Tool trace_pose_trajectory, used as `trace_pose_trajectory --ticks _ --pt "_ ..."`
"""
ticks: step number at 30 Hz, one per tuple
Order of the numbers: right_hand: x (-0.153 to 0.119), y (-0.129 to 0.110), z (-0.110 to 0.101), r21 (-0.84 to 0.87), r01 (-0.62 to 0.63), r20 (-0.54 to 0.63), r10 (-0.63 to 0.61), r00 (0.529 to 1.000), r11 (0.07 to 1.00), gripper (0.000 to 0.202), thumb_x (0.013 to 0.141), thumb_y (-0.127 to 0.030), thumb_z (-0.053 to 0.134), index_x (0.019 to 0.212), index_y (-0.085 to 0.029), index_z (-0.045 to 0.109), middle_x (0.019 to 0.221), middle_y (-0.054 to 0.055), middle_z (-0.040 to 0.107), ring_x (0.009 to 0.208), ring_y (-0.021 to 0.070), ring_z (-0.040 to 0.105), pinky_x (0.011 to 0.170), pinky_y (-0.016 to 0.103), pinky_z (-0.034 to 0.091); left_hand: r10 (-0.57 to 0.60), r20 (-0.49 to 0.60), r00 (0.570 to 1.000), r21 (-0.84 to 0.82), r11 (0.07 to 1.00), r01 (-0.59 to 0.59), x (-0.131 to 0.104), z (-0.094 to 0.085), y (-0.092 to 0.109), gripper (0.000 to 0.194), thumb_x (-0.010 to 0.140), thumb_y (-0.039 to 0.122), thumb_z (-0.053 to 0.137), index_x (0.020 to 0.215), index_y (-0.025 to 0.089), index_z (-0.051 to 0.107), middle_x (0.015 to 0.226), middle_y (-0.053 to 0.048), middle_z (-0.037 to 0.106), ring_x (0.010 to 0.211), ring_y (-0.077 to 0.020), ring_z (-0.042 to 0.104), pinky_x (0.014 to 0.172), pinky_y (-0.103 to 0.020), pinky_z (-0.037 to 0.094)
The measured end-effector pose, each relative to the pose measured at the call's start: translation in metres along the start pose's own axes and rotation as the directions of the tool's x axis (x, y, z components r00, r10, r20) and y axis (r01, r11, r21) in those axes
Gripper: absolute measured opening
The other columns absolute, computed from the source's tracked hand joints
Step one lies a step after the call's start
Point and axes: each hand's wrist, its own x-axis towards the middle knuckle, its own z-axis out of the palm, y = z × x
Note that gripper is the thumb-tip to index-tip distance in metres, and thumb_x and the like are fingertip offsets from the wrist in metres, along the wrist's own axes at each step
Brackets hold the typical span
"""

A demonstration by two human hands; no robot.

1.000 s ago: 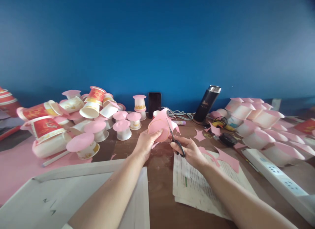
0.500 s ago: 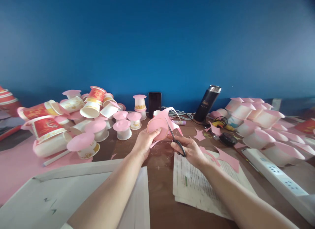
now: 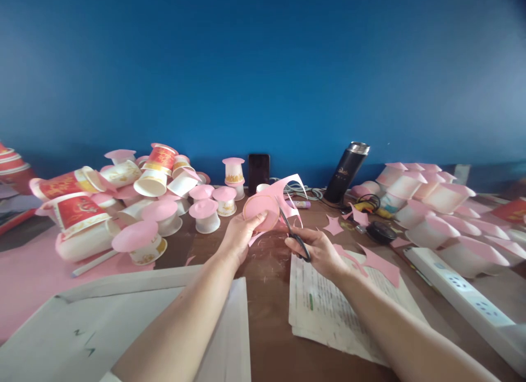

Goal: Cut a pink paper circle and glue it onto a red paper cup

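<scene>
My left hand [image 3: 241, 231] pinches a piece of pink paper [image 3: 280, 191], its thumb lying on a round part with a brownish outline [image 3: 258, 206]. A loose, partly cut flap of that paper stands up to the right of the circle. In my right hand [image 3: 318, 251] is a pair of black-handled scissors [image 3: 303, 247], fingers through the handles. The blades point up and left, at the paper just right of the circle. Both hands are above the brown table [image 3: 267, 311]. Fingers under the paper are hidden.
Paper cups with pink tops [image 3: 137, 242] pile up on the left, and more cups [image 3: 447, 193] on the right. A black phone [image 3: 258, 172] and a black thermos [image 3: 345, 174] stand by the blue wall. A power strip [image 3: 460, 294], printed sheets [image 3: 324, 305] and pink scraps [image 3: 333, 225] lie right.
The pink paper has turned slightly in my left hand; its flap now rises further right. My left hand has shifted a little left. My right hand with the scissors stays nearly in place.
</scene>
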Motion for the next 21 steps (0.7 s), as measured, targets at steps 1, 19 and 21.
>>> trace_pose_trajectory --ticks 1,19,21 --pt "-0.0001 -0.0005 0.0003 0.005 -0.020 -0.006 0.020 1.000 1.000 0.033 0.073 -0.047 0.070 0.070 -0.015 0.067 0.058 -0.004 0.036 0.055 0.0071 0.027 0.050 0.025 0.023 0.004 0.000 1.000 0.000 1.000 -0.004 0.0005 -0.0002 -0.0002 0.048 0.063 0.035 0.079 0.102 0.010 0.068 0.095 -0.013 0.073 0.088 -0.0254 0.068 0.081 -0.038 0.053" --pt "-0.0011 -0.0048 0.0076 0.099 -0.093 -0.020 0.095 0.995 0.991 0.038 0.068 -0.050 0.073 0.078 -0.014 0.068 0.058 -0.005 0.036 0.055 0.0075 0.029 0.052 0.026 0.030 0.011 -0.018 1.000 0.001 1.000 -0.011 -0.0026 0.0036 -0.0042 0.054 0.062 0.043 0.078 0.103 0.009 0.067 0.091 -0.014 0.073 0.080 -0.0276 0.069 0.072 -0.038 0.054" --pt "-0.0011 -0.0054 0.0083 0.075 -0.085 -0.020 0.087 0.996 0.994 0.037 0.068 -0.051 0.073 0.072 -0.014 0.066 0.058 -0.005 0.037 0.056 0.0075 0.030 0.052 0.026 0.030 0.010 -0.008 1.000 0.008 1.000 -0.010 -0.0034 0.0038 -0.0058 0.054 0.062 0.043 0.078 0.102 0.009 0.068 0.091 -0.015 0.073 0.080 -0.0288 0.069 0.071 -0.039 0.054"
